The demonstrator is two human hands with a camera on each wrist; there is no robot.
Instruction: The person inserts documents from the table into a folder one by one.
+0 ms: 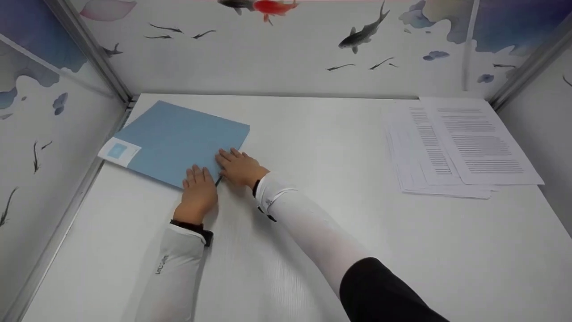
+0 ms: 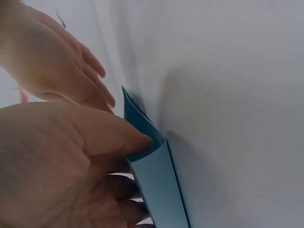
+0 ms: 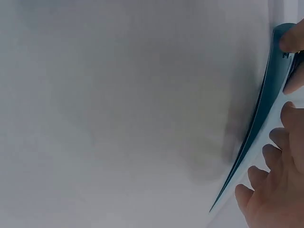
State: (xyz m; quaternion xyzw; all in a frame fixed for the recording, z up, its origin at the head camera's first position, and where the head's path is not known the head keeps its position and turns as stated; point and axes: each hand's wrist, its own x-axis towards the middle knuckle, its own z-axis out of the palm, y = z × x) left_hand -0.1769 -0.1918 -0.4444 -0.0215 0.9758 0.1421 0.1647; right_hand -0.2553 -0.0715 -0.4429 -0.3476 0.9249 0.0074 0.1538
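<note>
- Fingers of the L hand point(image 1: 199, 197) lay straight on top of the folder point(image 1: 187, 138) by its near corner; per L wrist view, thumb was tucked into the gaping end, so AFAICT it lightly pinched the folder there.
- R hand point(image 1: 241, 170) rested just beside it, fingers stretched & a bit spread over the same face, not wrapped round anything; whether its thumb pressed the edge, couldn't tell.
- Edge by the hands: bowed at the L thumb, gap narrowing to a point farther along (R wrist view). Inside too dark/blurred to ID.
- Folder itself: blue, approx. flat, angled, at far L of the table point(image 1: 321, 147), w/ its white label point(image 1: 119, 151) reaching the table's L edge.
- Step in hand, prob.: settling or getting hold of the folder at its loose edge; cover wasn't raised yet.
- Next move, IMO: called for R fingertips to slip under that edge too, then an even lift by both hands, w/o creasing the corner or skidding the whole thing.
- Farther out: printed sheets point(image 1: 473, 138) overlapped in an uneven pile at far R, well apart from both hands.
- Beyond the table: wall point(image 1: 286, 67) w/ fish pics.
</note>
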